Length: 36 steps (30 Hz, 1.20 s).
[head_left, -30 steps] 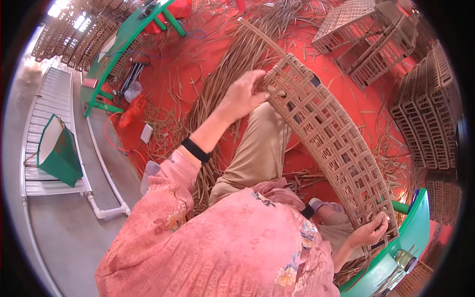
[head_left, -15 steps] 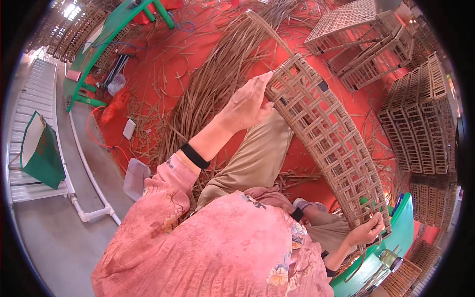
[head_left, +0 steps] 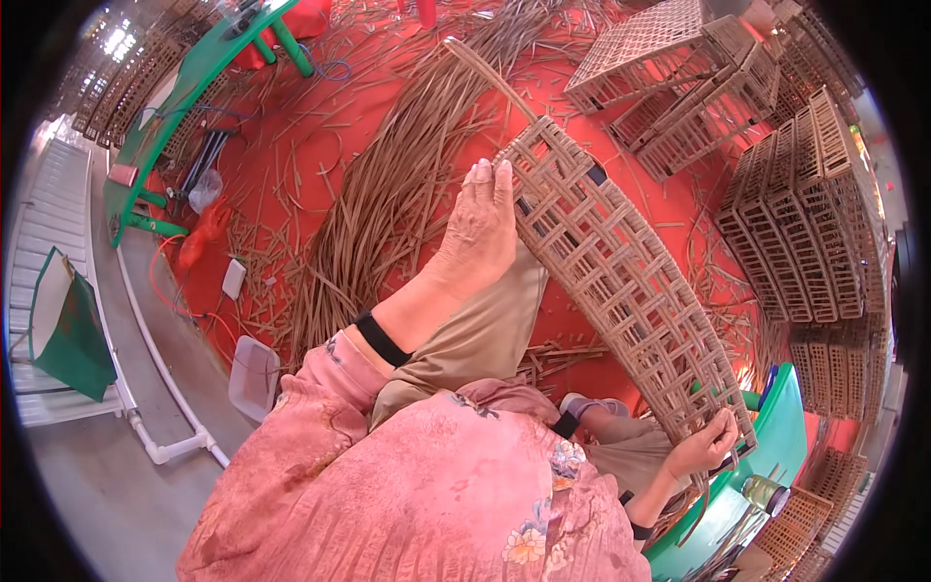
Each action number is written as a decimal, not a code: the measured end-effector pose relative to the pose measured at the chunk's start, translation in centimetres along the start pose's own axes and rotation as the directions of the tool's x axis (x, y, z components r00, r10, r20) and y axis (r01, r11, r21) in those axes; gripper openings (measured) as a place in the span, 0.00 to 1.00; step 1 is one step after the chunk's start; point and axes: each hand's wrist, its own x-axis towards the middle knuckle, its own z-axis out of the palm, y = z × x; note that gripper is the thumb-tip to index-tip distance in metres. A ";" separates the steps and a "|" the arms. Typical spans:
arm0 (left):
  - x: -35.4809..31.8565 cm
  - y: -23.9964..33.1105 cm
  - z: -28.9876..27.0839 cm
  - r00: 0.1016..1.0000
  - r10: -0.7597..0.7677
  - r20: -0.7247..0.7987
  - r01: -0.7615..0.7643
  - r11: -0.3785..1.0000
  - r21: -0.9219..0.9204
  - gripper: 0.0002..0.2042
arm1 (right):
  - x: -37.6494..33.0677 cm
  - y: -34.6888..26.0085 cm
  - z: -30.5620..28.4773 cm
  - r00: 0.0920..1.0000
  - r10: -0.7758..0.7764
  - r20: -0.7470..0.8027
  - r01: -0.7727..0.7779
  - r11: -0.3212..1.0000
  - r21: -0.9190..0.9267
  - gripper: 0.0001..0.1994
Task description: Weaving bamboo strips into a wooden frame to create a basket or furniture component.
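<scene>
Slanting down from upper middle to lower right is a long brown woven wicker basket, its open lattice side turned up. A loose strand sticks out from its far end. Against the basket's far left edge lies my left hand, fingers stretched out and pointing away from me, not wrapped round the rim. My right hand is closed at the near right end, thumb and fingers pinching the woven edge there. Part of that grip is hidden by the fingers.
A large bundle of brown strips lies on the red floor. Stacked woven baskets stand at right. A green stool with a jar is at lower right, a green table at upper left, and a plastic tub at left.
My left hand has loosened from the basket's far corner, its fingers now straightened along the edge. The whole view has shifted slightly; my right hand keeps its pinch at the near end.
</scene>
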 end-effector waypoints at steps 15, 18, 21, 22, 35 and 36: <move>0.7 -4.2 -1.5 0.971 -0.202 0.127 0.227 0.620 -0.751 0.31 | 1.1 -0.3 0.2 1.000 -0.010 -0.001 0.010 1.000 -0.008 0.15; 0.7 -4.0 -1.1 0.938 -0.294 0.185 0.317 0.510 -0.799 0.34 | 1.3 -0.5 0.3 1.000 -0.012 0.003 0.012 1.000 -0.011 0.14; 1.8 -2.6 -1.3 0.965 -0.211 0.157 0.259 0.869 -0.423 0.40 | 1.5 0.8 0.7 0.999 -0.039 0.000 0.039 0.999 0.005 0.13; 2.1 -2.2 -1.5 0.964 -0.213 0.159 0.262 0.868 -0.422 0.40 | 1.4 0.6 0.7 0.999 -0.040 0.002 0.040 0.999 0.004 0.13; 5.4 -3.6 -3.5 0.955 -0.026 0.296 0.092 0.973 -0.214 0.22 | 1.6 0.6 0.4 0.999 -0.048 -0.002 0.048 0.999 -0.011 0.12; 5.7 -3.8 -3.5 0.954 -0.025 0.299 0.091 0.974 -0.209 0.22 | 1.6 0.7 0.5 0.999 -0.043 0.000 0.043 0.999 -0.009 0.12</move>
